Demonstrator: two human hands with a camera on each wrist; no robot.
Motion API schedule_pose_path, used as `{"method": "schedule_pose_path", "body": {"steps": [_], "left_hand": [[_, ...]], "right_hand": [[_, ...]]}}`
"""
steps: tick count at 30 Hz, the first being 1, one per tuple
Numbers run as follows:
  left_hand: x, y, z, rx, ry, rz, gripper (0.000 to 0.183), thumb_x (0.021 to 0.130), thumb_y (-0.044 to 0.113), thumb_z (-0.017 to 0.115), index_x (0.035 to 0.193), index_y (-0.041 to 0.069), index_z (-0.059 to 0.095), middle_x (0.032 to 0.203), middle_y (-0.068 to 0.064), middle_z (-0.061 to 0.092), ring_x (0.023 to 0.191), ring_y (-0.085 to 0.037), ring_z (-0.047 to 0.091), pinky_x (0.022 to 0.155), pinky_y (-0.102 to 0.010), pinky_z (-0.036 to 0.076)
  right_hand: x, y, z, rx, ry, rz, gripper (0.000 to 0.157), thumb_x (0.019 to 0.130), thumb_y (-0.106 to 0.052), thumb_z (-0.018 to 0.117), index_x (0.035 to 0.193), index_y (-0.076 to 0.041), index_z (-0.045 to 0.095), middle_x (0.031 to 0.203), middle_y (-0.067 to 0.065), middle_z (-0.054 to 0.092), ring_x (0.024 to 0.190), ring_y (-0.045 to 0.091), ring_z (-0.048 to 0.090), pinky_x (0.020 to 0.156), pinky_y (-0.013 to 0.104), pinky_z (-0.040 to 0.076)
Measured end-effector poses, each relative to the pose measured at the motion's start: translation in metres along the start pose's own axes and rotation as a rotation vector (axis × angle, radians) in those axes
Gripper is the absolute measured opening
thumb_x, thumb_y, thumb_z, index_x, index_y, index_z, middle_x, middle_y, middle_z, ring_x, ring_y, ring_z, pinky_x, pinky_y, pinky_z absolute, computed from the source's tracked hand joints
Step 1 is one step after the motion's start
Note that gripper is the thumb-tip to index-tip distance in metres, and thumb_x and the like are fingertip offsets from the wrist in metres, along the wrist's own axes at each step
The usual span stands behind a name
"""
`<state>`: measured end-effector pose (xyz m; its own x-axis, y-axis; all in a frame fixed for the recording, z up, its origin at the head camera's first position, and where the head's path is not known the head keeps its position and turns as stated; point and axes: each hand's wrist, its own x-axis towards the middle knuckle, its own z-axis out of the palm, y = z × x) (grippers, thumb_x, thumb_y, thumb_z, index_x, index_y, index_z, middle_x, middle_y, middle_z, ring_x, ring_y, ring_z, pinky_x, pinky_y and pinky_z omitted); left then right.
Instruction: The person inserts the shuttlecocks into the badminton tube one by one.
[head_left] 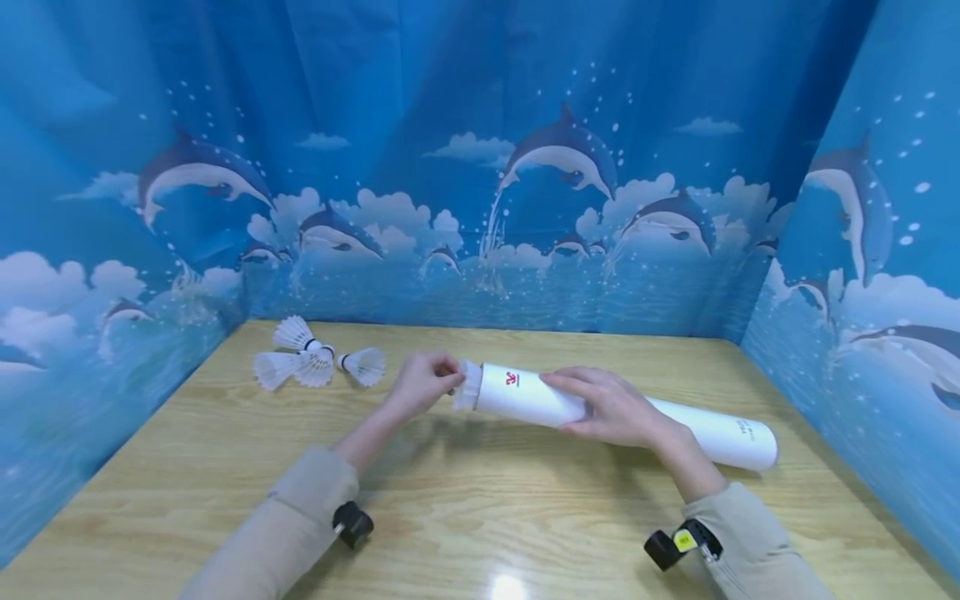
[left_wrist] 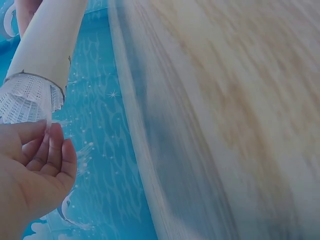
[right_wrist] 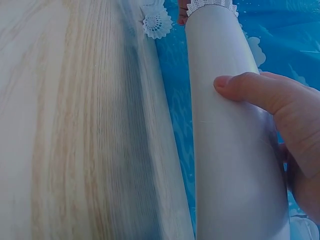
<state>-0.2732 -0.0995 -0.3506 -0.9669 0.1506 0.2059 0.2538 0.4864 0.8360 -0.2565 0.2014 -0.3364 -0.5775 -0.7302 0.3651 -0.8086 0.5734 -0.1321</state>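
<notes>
A long white shuttlecock tube slants across the table, its printed left end slightly raised. My right hand holds it around the middle, thumb on the near side in the right wrist view. At the tube's left mouth, the white feather skirt of a shuttlecock sticks out; the rest of it is hidden inside. My left hand pinches the skirt's edge between thumb and forefinger, plain in the left wrist view, where the mesh-like skirt fills the opening.
Several loose white shuttlecocks lie in a cluster at the table's back left, beyond my left hand. The wooden table is bordered at the back and sides by a blue dolphin-print curtain.
</notes>
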Motion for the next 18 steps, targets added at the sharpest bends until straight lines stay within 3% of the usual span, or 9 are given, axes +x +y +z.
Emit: {"method": "schedule_pose_path", "body": {"steps": [4, 10, 18], "left_hand": [[-0.0021, -0.001, -0.002, 0.037, -0.015, 0.006, 0.007, 0.085, 0.008, 0.066, 0.088, 0.002, 0.068, 0.078, -0.004, 0.066, 0.066, -0.014, 0.06, 0.06, -0.028, 0.051], [-0.0046, -0.0011, -0.0059, 0.03, -0.044, 0.011, 0.011, 0.086, 0.009, 0.065, 0.091, 0.0, 0.069, 0.08, -0.006, 0.067, 0.067, -0.015, 0.061, 0.062, -0.029, 0.051], [-0.0033, -0.0023, -0.0069, -0.027, -0.065, 0.031, 0.006, 0.085, 0.004, 0.065, 0.088, -0.001, 0.066, 0.074, -0.006, 0.065, 0.064, -0.015, 0.06, 0.066, -0.044, 0.053]], "right_hand": [[0.0011, -0.0008, 0.0008, 0.002, 0.004, -0.011, 0.07, 0.073, -0.029, 0.079, 0.135, -0.016, 0.049, 0.128, 0.01, 0.054, 0.11, 0.031, 0.054, 0.087, 0.047, 0.046], [0.0013, -0.0023, -0.0011, 0.006, 0.002, -0.001, 0.07, 0.073, -0.03, 0.079, 0.135, -0.016, 0.049, 0.128, 0.01, 0.053, 0.11, 0.031, 0.053, 0.087, 0.048, 0.046], [0.003, -0.0034, -0.0024, 0.021, 0.018, 0.006, 0.071, 0.071, -0.026, 0.08, 0.134, -0.014, 0.05, 0.128, 0.01, 0.054, 0.11, 0.032, 0.054, 0.085, 0.049, 0.047]]}}
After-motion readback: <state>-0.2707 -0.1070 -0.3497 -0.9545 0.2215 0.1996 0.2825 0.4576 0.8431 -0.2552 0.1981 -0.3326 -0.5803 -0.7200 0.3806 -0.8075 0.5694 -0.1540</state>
